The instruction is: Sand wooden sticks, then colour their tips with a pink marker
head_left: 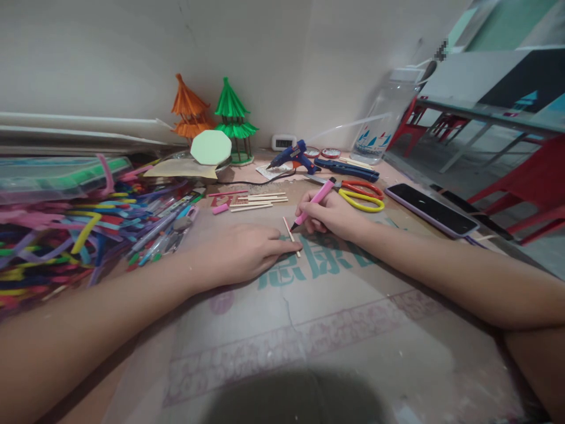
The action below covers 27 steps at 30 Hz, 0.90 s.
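My right hand [332,213] is closed around a pink marker [318,199], its tip down against a thin wooden stick [288,228]. The upper part of this stick looks pink, while the lower end is pale bare wood. Lying flat on the plastic-covered board [273,330], my left hand [247,250] has its index finger stretched out, the fingertip pressing on the stick. A pink marker cap [219,209] lies beyond my left hand. Beside it are several plain sticks [265,199] and one pink-coloured stick [228,193].
Colourful pipe cleaners [88,229] and pens heap at left. Behind stand orange [189,109] and green [236,118] pagoda models, a pale octagonal piece [210,147] and a glue gun [289,155]. Scissors [362,200], a phone [430,209] and a clear bottle [382,118] are at right.
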### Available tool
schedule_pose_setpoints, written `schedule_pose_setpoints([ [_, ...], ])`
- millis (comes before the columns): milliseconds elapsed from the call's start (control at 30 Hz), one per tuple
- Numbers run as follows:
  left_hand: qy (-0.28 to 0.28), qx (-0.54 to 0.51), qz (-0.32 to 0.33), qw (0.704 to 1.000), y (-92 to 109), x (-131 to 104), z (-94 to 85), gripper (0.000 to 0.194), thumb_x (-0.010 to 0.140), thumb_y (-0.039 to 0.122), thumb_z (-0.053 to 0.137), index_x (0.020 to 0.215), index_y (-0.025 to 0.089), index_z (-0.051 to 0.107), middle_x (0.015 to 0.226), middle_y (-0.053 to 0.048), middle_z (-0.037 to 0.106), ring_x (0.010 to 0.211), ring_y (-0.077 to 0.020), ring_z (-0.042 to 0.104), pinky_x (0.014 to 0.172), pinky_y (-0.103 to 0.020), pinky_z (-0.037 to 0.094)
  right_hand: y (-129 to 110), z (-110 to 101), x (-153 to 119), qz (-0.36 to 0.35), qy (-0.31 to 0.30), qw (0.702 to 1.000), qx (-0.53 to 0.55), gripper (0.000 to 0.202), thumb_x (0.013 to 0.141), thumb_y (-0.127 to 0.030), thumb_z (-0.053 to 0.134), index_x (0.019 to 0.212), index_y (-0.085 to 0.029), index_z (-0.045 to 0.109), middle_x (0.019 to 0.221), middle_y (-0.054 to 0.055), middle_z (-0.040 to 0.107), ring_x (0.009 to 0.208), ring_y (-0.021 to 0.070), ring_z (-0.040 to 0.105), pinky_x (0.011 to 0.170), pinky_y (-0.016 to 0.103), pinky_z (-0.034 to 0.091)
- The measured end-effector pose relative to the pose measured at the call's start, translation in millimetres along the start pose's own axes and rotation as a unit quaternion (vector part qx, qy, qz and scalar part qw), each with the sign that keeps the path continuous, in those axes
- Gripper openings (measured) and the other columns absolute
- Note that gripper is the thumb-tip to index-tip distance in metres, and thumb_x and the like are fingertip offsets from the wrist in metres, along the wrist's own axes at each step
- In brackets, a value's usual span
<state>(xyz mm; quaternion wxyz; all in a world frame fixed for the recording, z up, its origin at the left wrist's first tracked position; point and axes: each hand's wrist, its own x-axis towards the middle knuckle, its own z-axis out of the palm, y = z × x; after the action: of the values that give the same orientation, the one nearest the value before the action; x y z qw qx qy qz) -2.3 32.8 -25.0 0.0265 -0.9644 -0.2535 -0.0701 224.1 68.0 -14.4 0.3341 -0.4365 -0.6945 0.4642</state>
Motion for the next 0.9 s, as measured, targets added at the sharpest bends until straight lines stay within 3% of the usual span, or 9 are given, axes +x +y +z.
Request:
schedule_pose_setpoints([
  [333, -0.001, 0.003, -0.002, 1.0, 1.0, 0.0, -2.4, 0.041, 0.106, 0.026, 0.04, 0.137, 0.033, 0.066, 0.088, -0.003, 0.071, 0.079, -0.0174, 0.066, 0.069, -0.026, 0.045, 4.7, -1.4, -1.4, -0.025, -0.037, 0.999, 0.017, 0.013, 0.086, -0.02, 0.057, 0.073, -0.016, 0.058, 0.044, -0.003, 0.055, 0.036, 0.0071, 0.043, 0.036, 0.016, 0.029],
  [900, 0.022, -0.007, 0.008, 1.0, -0.8, 0.2, 1.6, 0.039, 0.105, 0.024, 0.043, 0.134, 0.031, 0.068, 0.092, -0.003, 0.075, 0.083, -0.0181, 0.069, 0.073, -0.027, 0.049, 4.1, -0.1, 1.8, -0.019, 0.008, 1.0, -0.013, 0.019, 0.098, -0.018, 0.051, 0.079, -0.017, 0.056, 0.05, -0.003, 0.058, 0.037, 0.0057, 0.042, 0.036, 0.015, 0.03],
])
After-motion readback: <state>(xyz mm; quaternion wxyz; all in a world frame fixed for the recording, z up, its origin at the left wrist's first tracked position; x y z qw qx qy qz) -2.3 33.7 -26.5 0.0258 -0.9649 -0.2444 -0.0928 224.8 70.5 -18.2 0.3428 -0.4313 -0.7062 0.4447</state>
